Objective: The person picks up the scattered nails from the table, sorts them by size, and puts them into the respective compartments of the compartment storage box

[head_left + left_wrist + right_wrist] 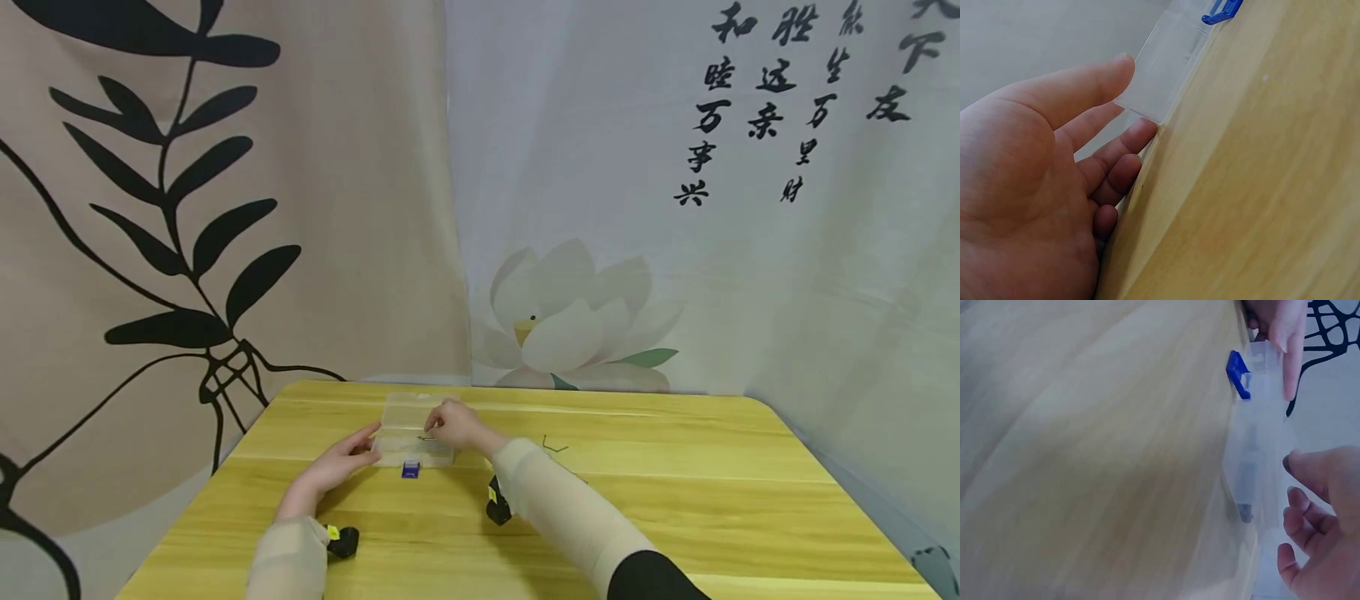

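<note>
A clear plastic box (393,454) stands on the table with its lid (405,410) tipped back and a blue latch (410,470) at the front. My left hand (341,461) grips the box's left end, thumb on the near side and fingers around the corner. Over the right part of the box hovers my right hand (459,423), its fingers loosely bent. In the right wrist view the thumb and fingertips are apart, with nothing seen between them. Just below those fingertips lies a thin dark rod (426,438). Through the box wall shows a dark piece (1245,512).
To the right of the box, thin dark bent rods (555,449) lie on the wooden table (675,500). Black wrist devices with yellow labels hang at both forearms. A printed curtain (360,208) hangs right behind the table's far edge.
</note>
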A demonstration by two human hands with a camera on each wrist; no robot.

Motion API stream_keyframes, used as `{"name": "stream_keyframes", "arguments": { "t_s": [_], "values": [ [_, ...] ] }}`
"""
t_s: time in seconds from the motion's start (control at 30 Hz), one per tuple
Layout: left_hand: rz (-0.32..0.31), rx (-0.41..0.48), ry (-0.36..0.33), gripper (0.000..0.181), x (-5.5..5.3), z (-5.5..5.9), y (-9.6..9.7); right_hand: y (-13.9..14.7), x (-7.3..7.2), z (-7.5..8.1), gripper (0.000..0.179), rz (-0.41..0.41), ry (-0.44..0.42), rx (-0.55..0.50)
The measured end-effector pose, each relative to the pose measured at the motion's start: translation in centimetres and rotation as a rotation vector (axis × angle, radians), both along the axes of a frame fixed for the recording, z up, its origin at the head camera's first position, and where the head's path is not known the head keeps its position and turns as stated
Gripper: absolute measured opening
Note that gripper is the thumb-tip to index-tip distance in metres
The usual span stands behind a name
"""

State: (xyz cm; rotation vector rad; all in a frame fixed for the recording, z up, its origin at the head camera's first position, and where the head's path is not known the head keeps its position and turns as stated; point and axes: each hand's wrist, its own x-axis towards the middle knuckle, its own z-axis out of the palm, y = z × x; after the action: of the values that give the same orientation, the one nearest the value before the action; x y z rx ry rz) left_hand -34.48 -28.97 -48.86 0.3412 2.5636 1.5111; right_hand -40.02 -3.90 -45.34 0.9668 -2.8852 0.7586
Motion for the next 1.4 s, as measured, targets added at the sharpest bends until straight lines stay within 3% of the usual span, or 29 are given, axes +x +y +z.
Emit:
{"name": "stream_keyframes", "arguments": {
  "t_s": [0.3, 0.67, 0.83, 1.0, 1.4],
  "values": [
    [-0.046, 0.011, 0.013, 0.063, -0.2, -0.3, -0.2, 4.8, 1.1, 1.4, 0.013, 0.011, -0.118, -0.145],
    [-0.053, -0.042, 0.036, 0.065, -0.4, -0.1, -0.6, 13.6, 4.3, 3.0, 0.01, -0.021, -0.128, -0.205],
    [-0.07, -0.026, 0.005, 0.067, -0.2, 0.0, -0.5, 17.5, 5.5, 2.6, 0.011, -0.027, -0.152, -0.221],
    [-0.092, -0.006, 0.016, 0.066, -0.2, 0.1, -0.5, 20.3, 6.6, 1.8, 0.012, -0.067, -0.191, -0.246],
    [-0.118, 0.02, -0.004, 0.067, -0.2, 0.0, -0.7, 23.9, 8.4, -0.2, 0.011, -0.12, -0.223, -0.238]
  ]
}}
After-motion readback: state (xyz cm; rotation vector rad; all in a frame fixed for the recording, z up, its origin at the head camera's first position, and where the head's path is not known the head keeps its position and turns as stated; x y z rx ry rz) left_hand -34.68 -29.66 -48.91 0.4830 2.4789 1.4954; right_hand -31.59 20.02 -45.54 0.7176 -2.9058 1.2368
